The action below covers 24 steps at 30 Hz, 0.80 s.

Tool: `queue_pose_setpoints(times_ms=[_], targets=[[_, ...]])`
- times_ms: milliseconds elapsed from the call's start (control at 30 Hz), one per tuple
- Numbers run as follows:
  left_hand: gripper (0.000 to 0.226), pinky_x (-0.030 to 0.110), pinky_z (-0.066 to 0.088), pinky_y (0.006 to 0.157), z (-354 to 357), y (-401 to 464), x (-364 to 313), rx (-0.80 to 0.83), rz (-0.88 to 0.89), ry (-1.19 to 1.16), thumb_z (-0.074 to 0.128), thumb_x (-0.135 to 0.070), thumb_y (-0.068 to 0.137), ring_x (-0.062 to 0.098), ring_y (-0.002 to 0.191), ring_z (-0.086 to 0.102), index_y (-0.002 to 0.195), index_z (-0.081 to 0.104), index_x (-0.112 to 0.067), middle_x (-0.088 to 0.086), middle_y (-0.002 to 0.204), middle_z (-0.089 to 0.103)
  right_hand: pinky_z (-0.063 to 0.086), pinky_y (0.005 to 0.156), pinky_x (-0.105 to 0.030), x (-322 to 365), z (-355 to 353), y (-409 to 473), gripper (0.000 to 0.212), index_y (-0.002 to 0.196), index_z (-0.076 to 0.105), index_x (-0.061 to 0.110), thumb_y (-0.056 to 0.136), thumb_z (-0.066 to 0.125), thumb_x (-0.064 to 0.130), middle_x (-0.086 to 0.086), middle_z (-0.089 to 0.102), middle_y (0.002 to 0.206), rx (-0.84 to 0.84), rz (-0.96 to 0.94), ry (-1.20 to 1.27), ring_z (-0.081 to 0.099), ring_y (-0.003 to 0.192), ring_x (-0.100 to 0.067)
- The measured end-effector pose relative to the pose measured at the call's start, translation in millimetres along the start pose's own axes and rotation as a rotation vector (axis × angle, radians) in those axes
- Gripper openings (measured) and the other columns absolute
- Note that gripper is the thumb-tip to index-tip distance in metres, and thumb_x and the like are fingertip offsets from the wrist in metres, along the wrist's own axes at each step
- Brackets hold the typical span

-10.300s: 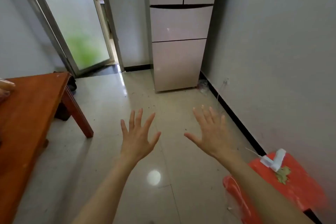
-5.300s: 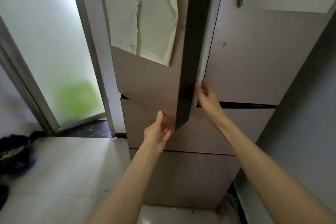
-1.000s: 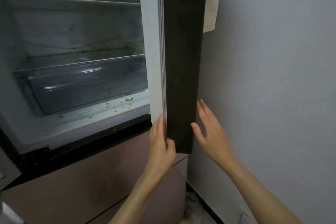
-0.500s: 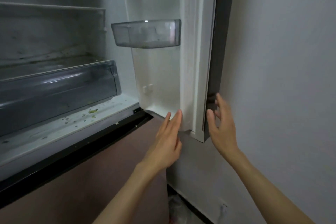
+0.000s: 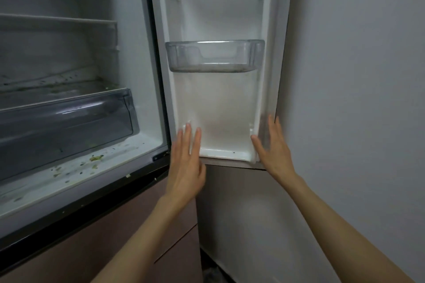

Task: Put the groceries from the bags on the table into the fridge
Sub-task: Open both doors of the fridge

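The fridge (image 5: 69,57) stands open in front of me, its shelves bare. Its right door (image 5: 220,99) is swung wide, almost flat to the wall, white inner lining facing me. My left hand (image 5: 187,163) is open, fingers straight, at the door's lower left corner. My right hand (image 5: 271,145) is open too, fingers straight against the door's lower right edge. Neither hand holds anything. No bags or groceries are in view.
A clear door bin (image 5: 215,55) hangs halfway up the door. A smoky plastic drawer (image 5: 64,122) sits low in the fridge, with green crumbs (image 5: 92,161) on the ledge before it. The grey wall (image 5: 356,99) is close on the right. Pink lower drawers (image 5: 115,236) are closed.
The right door has swung further open toward the wall, and both hands followed its lower edge. Earlier I walked from the table area to the fridge and pulled both doors open.
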<state>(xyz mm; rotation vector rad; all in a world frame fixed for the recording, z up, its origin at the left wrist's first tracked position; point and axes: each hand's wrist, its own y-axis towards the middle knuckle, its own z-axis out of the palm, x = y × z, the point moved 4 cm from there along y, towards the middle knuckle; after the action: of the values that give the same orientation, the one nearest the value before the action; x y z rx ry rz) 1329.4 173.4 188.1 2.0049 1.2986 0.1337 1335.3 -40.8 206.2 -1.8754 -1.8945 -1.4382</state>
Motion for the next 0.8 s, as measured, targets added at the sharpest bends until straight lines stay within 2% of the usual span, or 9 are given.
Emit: queue_pose_setpoints(times_ms=[67, 167, 267, 433, 533, 633, 700, 800], targets=[[0.082, 0.041, -0.004, 0.117, -6.2, 8.4, 18.3, -0.049, -0.089, 0.049, 0.047, -0.005, 0.089, 0.021, 0.142, -0.019, 0.147, -0.010, -0.013, 0.009, 0.155, -0.018, 0.021, 0.112, -0.032, -6.3, 2.8, 11.3, 0.066, 0.150, 0.009, 0.023, 0.096, 0.044, 0.038, 0.001, 0.001, 0.159, -0.014, 0.001, 0.017, 0.011, 0.144, -0.013], [0.080, 0.043, -0.005, 0.117, -2.3, 21.5, 37.1, 0.061, -0.168, 0.078, 0.044, -0.010, 0.092, 0.021, 0.142, -0.019, 0.146, -0.015, -0.008, 0.010, 0.154, -0.021, 0.020, 0.111, -0.029, -16.5, 8.0, 24.7, 0.061, 0.150, 0.015, 0.021, 0.097, 0.042, 0.035, -0.001, 0.005, 0.159, -0.027, 0.010, 0.039, 0.011, 0.145, -0.013], [0.078, 0.040, -0.008, 0.116, 7.1, 28.2, 43.4, 0.148, -0.147, 0.086, 0.042, -0.014, 0.095, 0.019, 0.141, -0.020, 0.145, -0.018, -0.009, 0.008, 0.155, -0.021, 0.019, 0.113, -0.031, -25.4, 14.5, 35.0, 0.059, 0.150, 0.016, 0.018, 0.098, 0.041, 0.033, -0.002, 0.008, 0.159, -0.043, 0.016, 0.039, 0.009, 0.145, -0.013], [0.079, 0.036, -0.009, 0.114, 15.1, 29.2, 43.7, 0.151, -0.147, 0.038, 0.040, -0.014, 0.096, 0.021, 0.143, -0.017, 0.143, -0.023, -0.011, 0.006, 0.156, -0.016, 0.021, 0.113, -0.034, -33.9, 20.3, 43.8, 0.057, 0.150, 0.017, 0.020, 0.098, 0.039, 0.033, -0.002, 0.010, 0.159, -0.037, -0.012, 0.033, 0.007, 0.145, -0.012], [0.079, 0.038, -0.008, 0.115, 15.8, 29.5, 45.7, 0.160, -0.144, 0.028, 0.041, -0.017, 0.096, 0.020, 0.143, -0.017, 0.144, -0.021, -0.013, 0.004, 0.156, -0.016, 0.021, 0.116, -0.037, -29.9, 21.7, 37.3, 0.060, 0.150, 0.015, 0.016, 0.098, 0.041, 0.029, -0.005, 0.008, 0.159, -0.069, -0.013, 0.001, 0.007, 0.145, -0.015], [0.074, 0.037, -0.009, 0.115, 10.8, 25.0, 48.3, 0.155, -0.136, 0.056, 0.039, -0.026, 0.097, 0.015, 0.139, -0.022, 0.146, -0.016, -0.017, 0.001, 0.154, -0.021, 0.010, 0.119, -0.037, -14.5, 30.8, 13.6, 0.068, 0.149, 0.008, 0.009, 0.096, 0.048, 0.021, -0.009, 0.001, 0.159, -0.085, -0.064, -0.081, 0.002, 0.146, -0.020], [0.073, 0.037, -0.011, 0.114, 5.7, 17.8, 49.2, 0.158, -0.128, 0.100, 0.039, -0.033, 0.097, 0.013, 0.136, -0.026, 0.147, -0.013, -0.021, -0.001, 0.151, -0.026, 0.005, 0.119, -0.038, -1.1, 38.2, -4.3, 0.070, 0.149, 0.009, 0.010, 0.095, 0.050, 0.024, -0.009, 0.002, 0.158, -0.082, -0.145, -0.159, 0.001, 0.146, -0.021], [0.071, 0.036, -0.016, 0.111, -4.9, 0.6, 53.4, 0.144, -0.143, 0.176, 0.036, -0.041, 0.097, 0.014, 0.137, -0.027, 0.147, -0.012, -0.026, -0.005, 0.147, -0.029, 0.008, 0.115, -0.042, 18.0, 53.2, -24.0, 0.069, 0.149, 0.015, 0.013, 0.091, 0.048, 0.031, -0.011, 0.010, 0.156, -0.021, -0.304, -0.247, 0.007, 0.144, -0.025]])
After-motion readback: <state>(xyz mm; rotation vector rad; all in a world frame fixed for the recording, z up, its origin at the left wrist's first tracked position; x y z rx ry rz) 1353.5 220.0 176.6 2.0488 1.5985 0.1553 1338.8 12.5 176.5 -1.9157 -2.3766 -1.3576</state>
